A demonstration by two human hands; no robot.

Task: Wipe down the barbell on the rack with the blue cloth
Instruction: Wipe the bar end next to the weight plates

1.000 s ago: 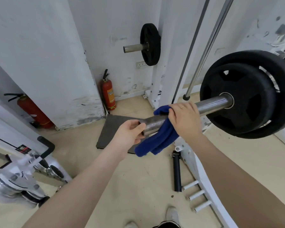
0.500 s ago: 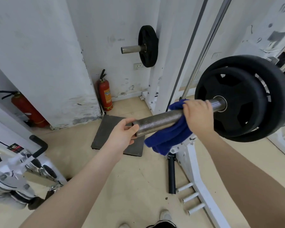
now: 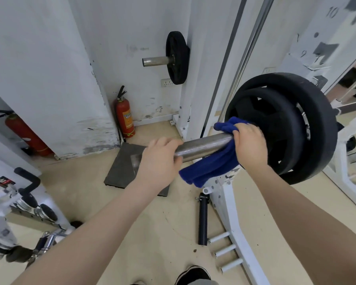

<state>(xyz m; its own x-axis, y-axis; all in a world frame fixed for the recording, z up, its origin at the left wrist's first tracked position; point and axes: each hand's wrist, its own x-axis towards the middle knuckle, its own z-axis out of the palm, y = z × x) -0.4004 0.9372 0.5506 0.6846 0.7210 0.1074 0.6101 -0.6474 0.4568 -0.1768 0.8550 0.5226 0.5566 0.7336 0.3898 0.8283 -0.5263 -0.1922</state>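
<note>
The barbell (image 3: pixel 206 146) rests on the white rack (image 3: pixel 228 202), its bare steel sleeve running from the middle of the view toward 3 o'clock, where it meets the black weight plates (image 3: pixel 292 128). The left hand (image 3: pixel 159 161) is clenched around the free end of the sleeve, probably to stop the bar from rolling or shifting while it is rubbed. The right hand (image 3: pixel 250 147) grips the blue cloth (image 3: pixel 212 164) wrapped over the sleeve right against the plates, with the loose tail hanging toward 7 o'clock. The cloth sits at the inner limit, so the sleeve between the hands looks covered.
</note>
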